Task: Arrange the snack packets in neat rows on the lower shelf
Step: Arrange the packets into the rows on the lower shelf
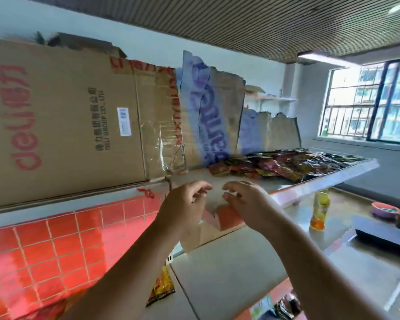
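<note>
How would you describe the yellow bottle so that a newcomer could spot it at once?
Find the long shelf piled with snack packets, running toward the window. Just under its front edge, a bottle stands on the steel counter. It is the only tall yellow-and-orange thing there.

Left hand (185,204) and right hand (245,203): my fingertips are smeared by motion, and I cannot tell whether either pinches anything. Both my forearms run off the bottom edge.

Snack packets (286,166) on the shelf (328,179): heap blurred, print unreadable, far end too small to separate.

Single packet (161,288) lower down: blurred, print unreadable.

Bottle (319,211): top lost at the shelf's front edge, label illegible.

Red carton (226,217): partly covered by my right hand.

Cardboard box (56,116): cut by the left edge.

Dark goods (286,304) at lower right: blurred, cut by the bottom edge, not identifiable
</note>
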{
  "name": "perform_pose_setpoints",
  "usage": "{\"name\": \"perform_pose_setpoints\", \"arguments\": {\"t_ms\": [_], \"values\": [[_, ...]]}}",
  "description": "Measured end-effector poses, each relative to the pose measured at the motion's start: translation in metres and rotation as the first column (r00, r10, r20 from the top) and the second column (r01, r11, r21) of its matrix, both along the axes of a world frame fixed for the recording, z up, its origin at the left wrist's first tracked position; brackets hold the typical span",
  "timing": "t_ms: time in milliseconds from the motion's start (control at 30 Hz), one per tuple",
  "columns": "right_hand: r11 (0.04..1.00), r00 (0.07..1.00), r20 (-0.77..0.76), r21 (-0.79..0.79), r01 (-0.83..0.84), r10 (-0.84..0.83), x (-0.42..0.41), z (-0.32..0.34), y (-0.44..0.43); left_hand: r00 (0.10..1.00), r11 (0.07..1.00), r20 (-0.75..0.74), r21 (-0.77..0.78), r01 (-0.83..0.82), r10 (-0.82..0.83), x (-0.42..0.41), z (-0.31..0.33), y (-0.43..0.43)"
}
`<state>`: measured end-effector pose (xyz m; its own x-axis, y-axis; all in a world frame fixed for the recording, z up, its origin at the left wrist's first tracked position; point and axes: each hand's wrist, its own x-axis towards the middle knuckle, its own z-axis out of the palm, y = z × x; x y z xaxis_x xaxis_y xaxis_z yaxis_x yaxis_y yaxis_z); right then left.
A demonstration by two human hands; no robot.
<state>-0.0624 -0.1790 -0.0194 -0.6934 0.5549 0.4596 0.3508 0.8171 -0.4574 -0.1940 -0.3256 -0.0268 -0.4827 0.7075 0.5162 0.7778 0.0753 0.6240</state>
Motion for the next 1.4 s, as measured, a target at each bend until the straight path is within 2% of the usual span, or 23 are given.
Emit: {"name": "perform_pose_setpoints", "arguments": {"t_ms": [100, 200, 400, 533, 700, 800, 900, 1000, 1100, 1167, 1233, 1333, 1400], "values": [[0.999, 0.995, 0.09, 0.03, -0.041, 0.038, 0.005, 0.006, 0.017, 0.999, 0.99, -0.036, -0.137, -0.045, 0.04, -0.001, 0.002, 0.023], [0.997, 0.987, 0.16, 0.066, -0.042, 0.031, 0.006, 0.012, 0.038, 0.993, 0.976, -0.101, -0.2, -0.087, 0.068, -0.005, 0.01, 0.04], [1.0, 0.968, 0.25, 0.018, -0.011, 0.006, -0.005, 0.024, 0.078, 0.994, 0.928, -0.101, -0.373, -0.002, -0.039, -0.018, 0.024, 0.078], [0.996, 0.958, 0.288, 0.091, -0.017, -0.01, -0.014, 0.029, 0.095, 0.985, 0.897, -0.156, -0.442, 0.002, -0.079, -0.034, 0.039, 0.106], [0.972, 0.953, 0.293, 0.234, 0.01, -0.08, -0.032, 0.043, 0.125, 0.968, 0.917, -0.247, -0.396, -0.052, -0.052, -0.051, 0.057, 0.147], [0.976, 0.948, 0.307, 0.215, 0.019, -0.086, -0.049, 0.052, 0.141, 0.962, 0.916, -0.271, -0.392, -0.085, -0.026, -0.061, 0.055, 0.175], [0.976, 0.917, 0.391, 0.218, -0.013, -0.075, -0.077, 0.05, 0.16, 0.955, 0.919, -0.297, -0.368, -0.14, 0.026, -0.076, 0.043, 0.203], [0.971, 0.878, 0.47, 0.238, -0.023, -0.094, -0.097, 0.043, 0.175, 0.938, 0.93, -0.333, -0.305, -0.205, 0.097, -0.086, 0.033, 0.216], [0.954, 0.888, 0.444, 0.298, -0.02, -0.12, -0.098, 0.043, 0.178, 0.914, 0.951, -0.368, -0.181, -0.251, 0.172, -0.09, 0.028, 0.216], [0.956, 0.904, 0.417, 0.291, -0.034, -0.095, -0.093, 0.044, 0.178, 0.909, 0.958, -0.333, -0.057, -0.283, 0.249, -0.092, 0.029, 0.215], [0.953, 0.918, 0.393, 0.294, -0.077, -0.047, -0.087, 0.044, 0.174, 0.92, 0.944, -0.215, 0.021, -0.33, 0.327, -0.091, 0.034, 0.211], [0.936, 0.959, 0.28, 0.321, -0.143, 0.05, -0.084, 0.044, 0.172, 0.946, 0.946, 0.015, -0.026, -0.323, 0.323, -0.086, 0.041, 0.199], [0.905, 0.963, 0.213, 0.357, -0.231, 0.162, -0.085, 0.045, 0.172, 0.949, 0.953, 0.1, -0.094, -0.289, 0.298, -0.078, 0.04, 0.184]]}}
